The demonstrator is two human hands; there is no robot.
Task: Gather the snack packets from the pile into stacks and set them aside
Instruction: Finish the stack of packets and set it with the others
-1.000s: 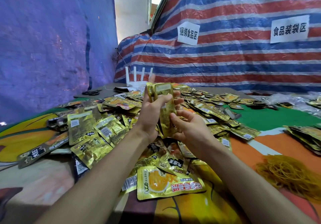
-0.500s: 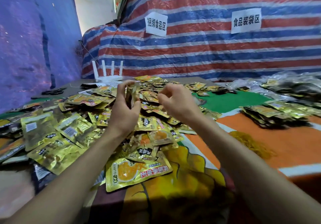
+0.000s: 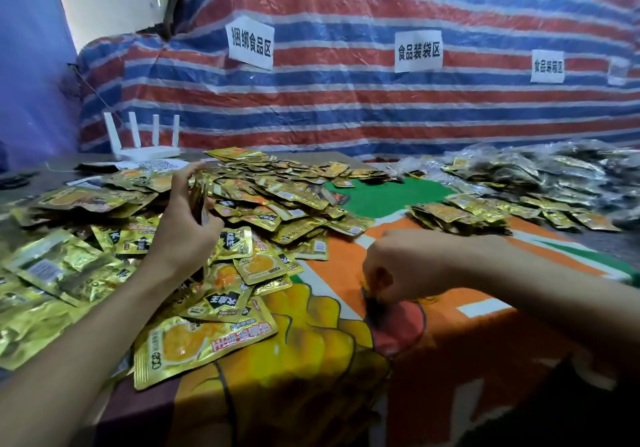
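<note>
Left hand (image 3: pixel 183 224): raised above the near edge of the pile (image 3: pixel 277 197), my fingers and thumb were clenched round a thin stack of packets (image 3: pixel 198 197). I held the stack upright and edge-on to the camera, clear of the loose packets under it.

Right hand (image 3: pixel 405 266): lowered onto the tablecloth (image 3: pixel 467 360), knuckles up. My fingers were curled down into the tangle of yellow rubber bands (image 3: pixel 383 278) and grasped it. The hand covered most of the tangle, so I could not tell how many bands I had caught.

Pile: gold foil packets lay loose and overlapping across the left and middle of the table, some face up with an orange picture, some face down. The nearest, a large packet (image 3: pixel 204 342), lay flat at the pile's front edge, between my two forearms.

Set-aside packets: a low row of bundles (image 3: pixel 460 214) lay beyond my right hand, well apart from the pile, with green and orange cloth bare between the two. Further right was a heap of clear bags (image 3: pixel 571 169) with packets inside.

Surroundings: a white router (image 3: pixel 149 150) with four upright aerials stood at the far left of the table. Behind the table hung a red, white and blue striped tarp (image 3: pixel 346 107) bearing three paper signs (image 3: pixel 418 50).
</note>
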